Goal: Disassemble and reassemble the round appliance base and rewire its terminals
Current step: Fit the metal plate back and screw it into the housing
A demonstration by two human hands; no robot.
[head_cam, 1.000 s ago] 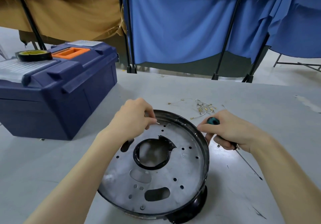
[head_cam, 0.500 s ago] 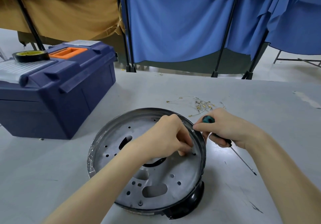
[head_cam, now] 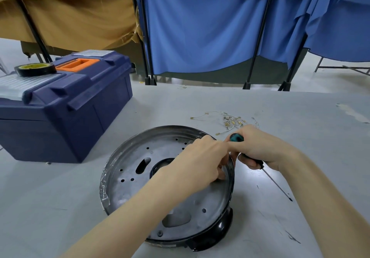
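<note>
**Both hands at the base's 3 o'clock rim**

The round appliance base (head_cam: 140,177) lies on the grey table (head_cam: 60,207), its perforated metal plate facing up. The left hand (head_cam: 202,161) reaches across the plate with its fingers curled down just inside the rim at 3 o'clock. Whether they pinch anything is hidden. The right hand (head_cam: 260,149), just outside that rim, grips a screwdriver (head_cam: 236,137) whose shaft slants toward 4 o'clock. Loose terminal wires (head_cam: 232,120) lie at 1 o'clock. A blue toolbox (head_cam: 66,117) at 10 o'clock carries a tape roll (head_cam: 35,69).
</note>
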